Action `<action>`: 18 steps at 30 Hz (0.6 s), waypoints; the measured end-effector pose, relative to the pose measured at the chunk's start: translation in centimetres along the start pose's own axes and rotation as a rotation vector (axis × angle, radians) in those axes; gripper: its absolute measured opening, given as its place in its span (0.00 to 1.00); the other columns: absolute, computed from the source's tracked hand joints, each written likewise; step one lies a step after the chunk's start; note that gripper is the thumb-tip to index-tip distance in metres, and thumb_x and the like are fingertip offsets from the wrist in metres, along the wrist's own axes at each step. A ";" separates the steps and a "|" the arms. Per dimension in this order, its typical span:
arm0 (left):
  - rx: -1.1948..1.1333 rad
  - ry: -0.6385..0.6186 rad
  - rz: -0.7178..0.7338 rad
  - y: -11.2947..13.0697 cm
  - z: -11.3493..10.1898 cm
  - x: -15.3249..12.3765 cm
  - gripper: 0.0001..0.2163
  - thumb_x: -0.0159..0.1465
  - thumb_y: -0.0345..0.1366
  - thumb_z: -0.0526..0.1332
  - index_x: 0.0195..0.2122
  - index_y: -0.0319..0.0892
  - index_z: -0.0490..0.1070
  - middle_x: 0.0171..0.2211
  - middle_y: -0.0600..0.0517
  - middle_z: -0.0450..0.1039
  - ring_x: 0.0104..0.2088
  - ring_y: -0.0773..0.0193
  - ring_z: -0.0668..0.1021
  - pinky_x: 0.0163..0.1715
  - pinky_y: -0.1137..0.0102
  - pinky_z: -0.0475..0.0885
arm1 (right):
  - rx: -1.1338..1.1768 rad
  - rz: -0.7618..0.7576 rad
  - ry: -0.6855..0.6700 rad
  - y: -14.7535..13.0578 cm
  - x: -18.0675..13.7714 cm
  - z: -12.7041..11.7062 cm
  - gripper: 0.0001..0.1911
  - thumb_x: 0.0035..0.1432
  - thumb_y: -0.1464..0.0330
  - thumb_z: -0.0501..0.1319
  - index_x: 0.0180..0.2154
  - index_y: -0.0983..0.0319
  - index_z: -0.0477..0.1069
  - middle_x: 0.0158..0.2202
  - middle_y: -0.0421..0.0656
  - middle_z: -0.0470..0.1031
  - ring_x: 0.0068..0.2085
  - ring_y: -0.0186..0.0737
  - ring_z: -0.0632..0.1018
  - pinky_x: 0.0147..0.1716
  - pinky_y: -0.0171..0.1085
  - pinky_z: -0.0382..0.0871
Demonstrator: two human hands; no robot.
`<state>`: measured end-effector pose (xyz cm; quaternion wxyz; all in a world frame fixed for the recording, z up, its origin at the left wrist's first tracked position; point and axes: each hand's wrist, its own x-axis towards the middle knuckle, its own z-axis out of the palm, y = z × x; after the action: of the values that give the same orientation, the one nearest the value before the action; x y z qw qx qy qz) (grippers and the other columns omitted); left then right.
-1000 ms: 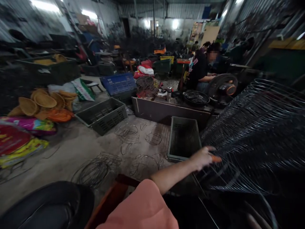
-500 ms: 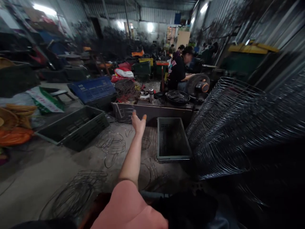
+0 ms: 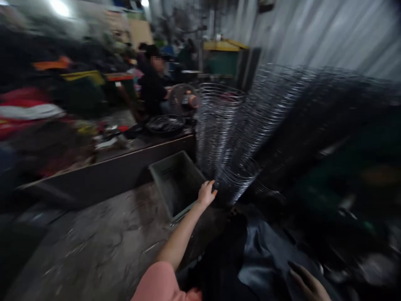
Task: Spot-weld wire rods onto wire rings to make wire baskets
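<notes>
My left hand [image 3: 206, 194] reaches forward past the near right corner of a grey-green plastic crate [image 3: 160, 186]. Orange coverings show on its thumb and a fingertip, which are apart, with nothing visible between them. Just beyond that hand stand tall stacks of wire rings [image 3: 216, 129], with a shorter stack of wire rings [image 3: 239, 177] nearest to the fingers. Whether the hand touches the crate or the wire, I cannot tell. At the lower right, my right hand [image 3: 307, 281] is partly in view over my dark-clothed lap, its dark-tipped fingers stretched out and apart.
A low dark board [image 3: 103, 173] runs behind the crate. Beyond it are a round black pan [image 3: 165, 125], a fan [image 3: 183, 100] and a seated person [image 3: 153, 83]. A green bin with a yellow lid [image 3: 222, 58] stands by the metal wall. Thin wires lie on the floor [image 3: 103, 238].
The view has swung to the right. My left hand has moved from above the floor left of the crate to its near right corner. My right hand has come into view.
</notes>
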<state>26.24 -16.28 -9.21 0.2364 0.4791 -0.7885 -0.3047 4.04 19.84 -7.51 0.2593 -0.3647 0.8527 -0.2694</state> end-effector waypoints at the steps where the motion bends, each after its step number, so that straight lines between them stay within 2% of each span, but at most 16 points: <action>1: 0.031 -0.030 0.043 0.9 0.7 0.6 0.20 0.56 0.30 0.58 0.51 0.36 0.64 0.51 0.39 0.62 0.53 0.53 0.64 0.52 0.61 0.59 | 0.042 0.056 0.002 0.2 -0.6 -0.3 0.26 0.42 0.50 0.57 0.36 0.60 0.76 0.37 0.46 0.77 0.41 0.47 0.77 0.38 0.37 0.72; 3: 0.124 -0.050 0.143 2.7 2.1 2.4 0.20 0.57 0.31 0.56 0.52 0.35 0.63 0.53 0.37 0.60 0.54 0.51 0.63 0.53 0.59 0.57 | 0.110 0.139 0.051 0.5 -1.6 -0.8 0.27 0.41 0.50 0.58 0.37 0.61 0.76 0.38 0.47 0.77 0.42 0.48 0.76 0.41 0.37 0.71; 5: 0.210 -0.014 0.268 4.7 3.7 4.6 0.21 0.58 0.34 0.57 0.52 0.36 0.63 0.54 0.37 0.59 0.55 0.49 0.61 0.54 0.55 0.54 | 0.159 0.194 0.098 1.0 -2.3 -1.1 0.27 0.40 0.50 0.58 0.36 0.62 0.76 0.39 0.48 0.76 0.42 0.48 0.76 0.42 0.38 0.71; 7: 0.207 0.013 0.386 6.7 5.4 6.6 0.22 0.56 0.38 0.59 0.52 0.38 0.64 0.52 0.38 0.62 0.55 0.48 0.61 0.55 0.50 0.48 | 0.191 0.237 0.119 1.7 -3.0 -1.4 0.28 0.40 0.49 0.58 0.37 0.63 0.76 0.39 0.48 0.76 0.42 0.48 0.76 0.42 0.38 0.70; 9: 0.083 -0.014 0.438 8.3 6.7 8.3 0.21 0.52 0.39 0.64 0.47 0.40 0.68 0.40 0.43 0.70 0.48 0.50 0.68 0.55 0.48 0.44 | 0.213 0.263 0.132 2.4 -3.5 -1.5 0.28 0.41 0.49 0.58 0.37 0.62 0.76 0.40 0.48 0.76 0.42 0.48 0.76 0.43 0.38 0.70; 11: -0.069 -0.064 0.440 9.5 7.3 9.9 0.18 0.47 0.38 0.68 0.40 0.42 0.71 0.26 0.51 0.70 0.36 0.55 0.72 0.54 0.51 0.48 | 0.228 0.274 0.145 2.8 -3.8 -1.7 0.27 0.42 0.49 0.58 0.38 0.62 0.76 0.41 0.48 0.76 0.43 0.48 0.76 0.44 0.38 0.70; 12: -0.127 -0.077 0.436 9.9 7.3 10.7 0.17 0.46 0.38 0.69 0.37 0.42 0.72 0.21 0.54 0.67 0.32 0.58 0.72 0.53 0.53 0.51 | 0.233 0.281 0.150 2.9 -3.8 -1.7 0.27 0.43 0.49 0.57 0.38 0.62 0.76 0.41 0.48 0.75 0.44 0.48 0.75 0.45 0.38 0.69; 14: -0.185 -0.056 0.436 10.8 6.5 12.4 0.14 0.48 0.38 0.68 0.36 0.42 0.72 0.20 0.55 0.65 0.29 0.60 0.71 0.49 0.60 0.58 | 0.240 0.303 0.152 2.9 -3.8 -1.9 0.28 0.44 0.50 0.57 0.39 0.63 0.75 0.43 0.49 0.75 0.46 0.48 0.74 0.47 0.39 0.68; 16: -0.250 0.030 0.429 11.8 4.9 14.0 0.12 0.51 0.36 0.65 0.37 0.41 0.72 0.23 0.54 0.65 0.30 0.62 0.70 0.43 0.66 0.61 | 0.248 0.316 0.140 2.6 -3.6 -2.0 0.28 0.44 0.50 0.56 0.40 0.64 0.75 0.44 0.50 0.74 0.46 0.49 0.74 0.47 0.40 0.67; 18: -0.385 0.151 0.425 13.1 2.7 14.9 0.12 0.51 0.34 0.66 0.37 0.40 0.73 0.24 0.53 0.65 0.29 0.63 0.69 0.37 0.71 0.62 | 0.253 0.296 0.125 2.2 -3.3 -2.1 0.28 0.45 0.51 0.56 0.41 0.65 0.74 0.44 0.50 0.74 0.46 0.49 0.74 0.48 0.41 0.67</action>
<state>10.02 -24.36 -0.63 0.4396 0.2708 -0.7790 -0.3558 3.61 24.26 -6.58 0.2863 -0.1823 0.8709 -0.3554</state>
